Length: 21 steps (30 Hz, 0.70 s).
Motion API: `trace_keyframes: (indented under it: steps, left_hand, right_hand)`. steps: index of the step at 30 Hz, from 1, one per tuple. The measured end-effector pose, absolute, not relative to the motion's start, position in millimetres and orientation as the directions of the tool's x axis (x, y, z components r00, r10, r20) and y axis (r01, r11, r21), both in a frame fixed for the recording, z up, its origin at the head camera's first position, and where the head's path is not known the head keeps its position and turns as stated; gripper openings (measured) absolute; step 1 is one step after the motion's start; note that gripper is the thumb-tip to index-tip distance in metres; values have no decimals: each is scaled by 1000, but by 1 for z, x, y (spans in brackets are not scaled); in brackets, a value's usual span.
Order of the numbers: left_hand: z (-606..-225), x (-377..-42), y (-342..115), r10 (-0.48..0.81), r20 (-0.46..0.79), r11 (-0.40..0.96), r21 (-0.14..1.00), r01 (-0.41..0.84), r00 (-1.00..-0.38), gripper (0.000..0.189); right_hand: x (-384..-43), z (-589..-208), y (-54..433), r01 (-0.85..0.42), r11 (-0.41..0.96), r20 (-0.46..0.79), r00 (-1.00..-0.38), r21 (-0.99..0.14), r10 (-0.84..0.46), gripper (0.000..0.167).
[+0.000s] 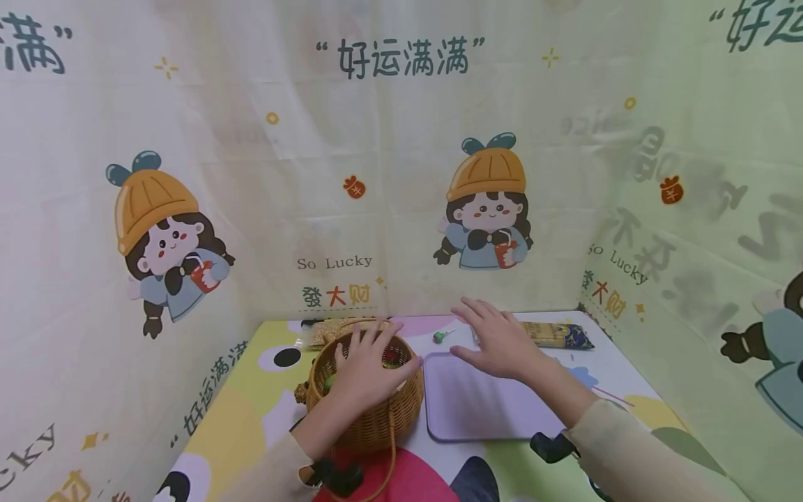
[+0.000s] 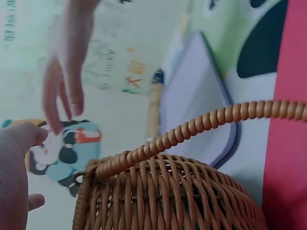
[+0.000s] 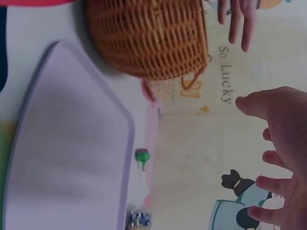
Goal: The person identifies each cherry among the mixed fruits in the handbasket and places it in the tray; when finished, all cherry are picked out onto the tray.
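Observation:
My left hand (image 1: 369, 369) is over the mouth of a brown wicker basket (image 1: 383, 422), its fingers spread and holding nothing. Partly hidden beneath that hand, something red (image 1: 390, 356) and something green (image 1: 329, 381) lie inside the basket. The basket's thin handle (image 2: 211, 120) hangs down over its near side. To the right, my right hand (image 1: 502, 341) hovers above the far part of a pale purple tray (image 1: 489, 404), fingers extended with nothing in them. A green lollipop (image 3: 142, 155) with a white stick lies just beyond the tray, near the right hand.
A long yellow and dark blue packet (image 1: 558, 335) lies behind the tray at the back right. Behind the basket is a clear packet (image 1: 320, 332) of tan contents, partly covered. Printed cloth walls (image 1: 401, 209) enclose the back and sides of the colourful table (image 1: 245, 411).

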<state>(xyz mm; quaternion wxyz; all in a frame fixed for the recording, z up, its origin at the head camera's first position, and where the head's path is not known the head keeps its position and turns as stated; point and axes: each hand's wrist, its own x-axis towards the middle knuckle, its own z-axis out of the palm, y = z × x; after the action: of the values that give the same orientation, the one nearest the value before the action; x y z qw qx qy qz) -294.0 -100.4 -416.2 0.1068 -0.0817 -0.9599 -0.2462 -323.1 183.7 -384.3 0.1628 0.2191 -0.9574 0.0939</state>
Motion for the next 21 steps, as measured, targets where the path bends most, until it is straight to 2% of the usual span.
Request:
trace_keyframes:
  steps: [7, 11, 15, 21]
  left_hand:
    - [-422, -273, -135, 5, 424, 764, 583, 277, -905, 73]
    - [-430, -264, -158, -48, 472, 682, 659, 317, -880, 70]
    - [-444, -255, -180, -76, 466, 606, 724, 330, -882, 74]
    - [-470, -245, -200, -103, 366, 528, 808, 261, -925, 97]
  right_hand:
    - [-315, -375, 171, -493, 799, 388, -850, -344, -357, 62]
    - [-312, -373, 162, -498, 772, 388, -852, -395, -351, 58]
    - [-312, -373, 152, -533, 747, 410, -831, -398, -375, 51]
    - [-311, -374, 133, -611, 679, 430, -784, -407, -448, 38]
